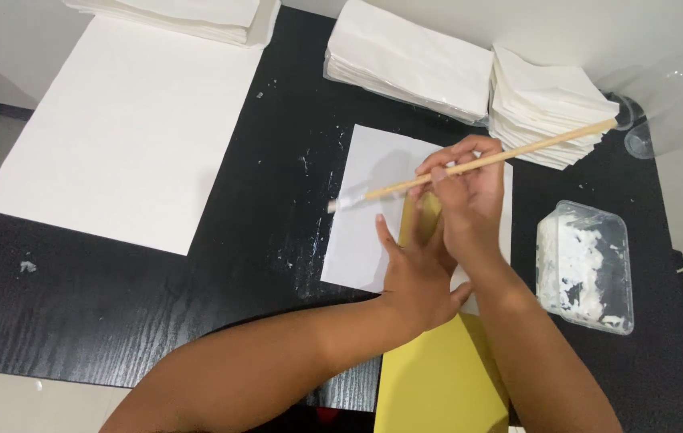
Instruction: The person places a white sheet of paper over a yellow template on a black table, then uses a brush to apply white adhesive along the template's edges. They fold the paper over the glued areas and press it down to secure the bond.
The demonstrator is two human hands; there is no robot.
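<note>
Nearest to us lies a yellow sheet (438, 377), running from the table's near edge up under our hands. Our left hand (415, 277) presses flat on it, fingers spread and straight, holding nothing. Our right hand (466, 200) sits just beyond, fingers clamped around a brush (470, 164) near the middle of its wooden handle. That handle's long axis slants from upper right down to lower left, so the white bristle tip points left of the right hand, over the left edge of a white sheet (373, 200) lying beneath the yellow one. Our right hand is the one nearer the bristles; the left lies below them, toward us. Right of our right forearm stands a clear tub (590, 269) smeared with white paste. Further back on the black table (117, 297) rest stacks of folded white paper (414, 56), and at far left a large white board (125, 128).
</note>
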